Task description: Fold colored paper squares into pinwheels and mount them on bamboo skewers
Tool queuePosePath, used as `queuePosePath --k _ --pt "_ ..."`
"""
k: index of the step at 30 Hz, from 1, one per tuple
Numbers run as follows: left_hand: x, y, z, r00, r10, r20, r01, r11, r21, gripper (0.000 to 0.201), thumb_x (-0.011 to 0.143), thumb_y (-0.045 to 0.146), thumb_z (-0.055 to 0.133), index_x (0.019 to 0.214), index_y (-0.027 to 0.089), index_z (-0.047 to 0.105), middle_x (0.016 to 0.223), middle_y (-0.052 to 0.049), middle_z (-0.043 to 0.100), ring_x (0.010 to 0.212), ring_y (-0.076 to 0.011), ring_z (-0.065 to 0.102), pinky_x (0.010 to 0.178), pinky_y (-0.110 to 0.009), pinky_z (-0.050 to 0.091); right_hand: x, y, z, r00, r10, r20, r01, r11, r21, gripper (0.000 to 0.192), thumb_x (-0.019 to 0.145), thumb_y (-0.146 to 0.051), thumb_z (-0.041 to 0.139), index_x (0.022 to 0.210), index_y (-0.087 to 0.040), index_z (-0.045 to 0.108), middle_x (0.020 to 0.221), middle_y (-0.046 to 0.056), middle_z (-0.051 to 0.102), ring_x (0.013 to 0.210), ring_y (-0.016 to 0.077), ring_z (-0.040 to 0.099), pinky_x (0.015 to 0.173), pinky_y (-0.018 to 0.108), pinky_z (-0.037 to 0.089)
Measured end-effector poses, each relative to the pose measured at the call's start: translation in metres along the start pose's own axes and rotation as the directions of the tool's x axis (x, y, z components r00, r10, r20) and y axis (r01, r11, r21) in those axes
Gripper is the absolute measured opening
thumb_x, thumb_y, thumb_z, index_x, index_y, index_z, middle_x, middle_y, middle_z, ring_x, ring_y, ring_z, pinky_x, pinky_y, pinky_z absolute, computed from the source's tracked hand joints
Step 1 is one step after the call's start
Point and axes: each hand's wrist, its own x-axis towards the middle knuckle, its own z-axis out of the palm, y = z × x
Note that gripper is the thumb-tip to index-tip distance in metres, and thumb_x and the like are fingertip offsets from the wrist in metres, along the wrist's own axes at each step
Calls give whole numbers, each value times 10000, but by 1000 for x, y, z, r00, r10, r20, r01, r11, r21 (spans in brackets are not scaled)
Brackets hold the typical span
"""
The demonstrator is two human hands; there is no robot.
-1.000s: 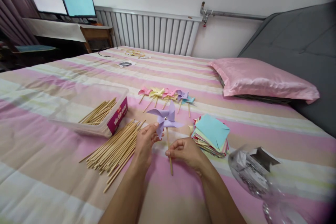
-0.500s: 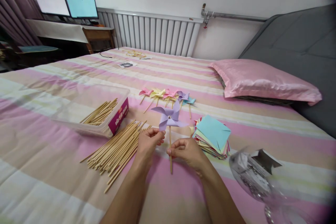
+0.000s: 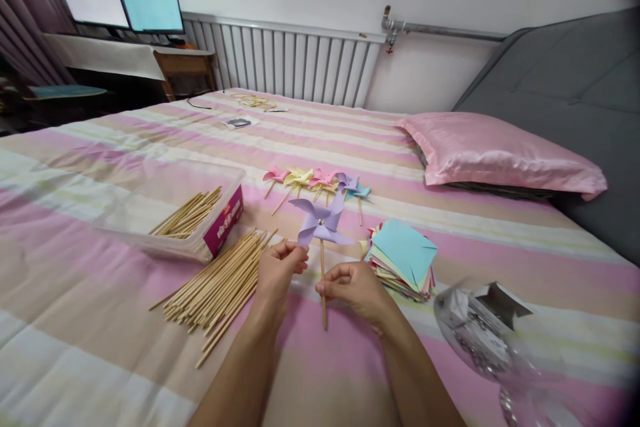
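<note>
A lilac paper pinwheel (image 3: 321,221) on a wooden stick stands upright in front of me, a small shiny fastener at its centre. My right hand (image 3: 353,288) pinches its stick between thumb and fingers, below the blades. Just left of the stick, close under the lower left blade, my left hand (image 3: 283,269) has its fingers loosely curled, with nothing visible in them. A heap of wooden sticks (image 3: 220,287) lies beside my left wrist. To the right of my right hand is a stack of coloured paper squares (image 3: 404,250), light blue on top.
Several finished pinwheels (image 3: 320,178) lie farther back on the striped bedspread (image 3: 165,137). A clear plastic box (image 3: 240,180) with sticks stands left. Clear containers with small metallic pieces (image 3: 480,333) are at right, a pink pillow (image 3: 500,150) behind them.
The whole view has shifted slightly. Both hands keep nearly the same pose, and the lilac pinwheel stays in my right hand, its blades at almost the same angle.
</note>
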Motion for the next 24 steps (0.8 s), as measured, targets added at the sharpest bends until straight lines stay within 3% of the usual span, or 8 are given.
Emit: queuePosePath --k 11,20,24 --pt "2 2 -2 999 -11 -38 4 986 -168 171 541 224 723 621 119 615 544 27 581 468 -50 479 499 -173 369 1 1 -2 1000 -1 -4 1 1000 -20 328 479 -369 814 603 -114 650 547 28 640 529 136 583 586 269 469" --pt "4 6 -6 996 -84 -3 77 929 -361 216 568 255 741 679 115 619 573 39 562 474 -28 480 466 -136 371 1 1 -1 1000 4 1 -4 999 -38 304 498 -355 804 612 -118 650 559 30 646 533 141 590 594 271 462" --pt "1 5 -2 993 -102 66 116 963 -244 318 587 372 740 756 116 657 600 10 598 470 -53 506 461 -169 385 2 2 -1 999 -32 -20 30 998 -56 292 513 -355 793 615 -119 653 565 37 651 539 150 593 581 271 459"
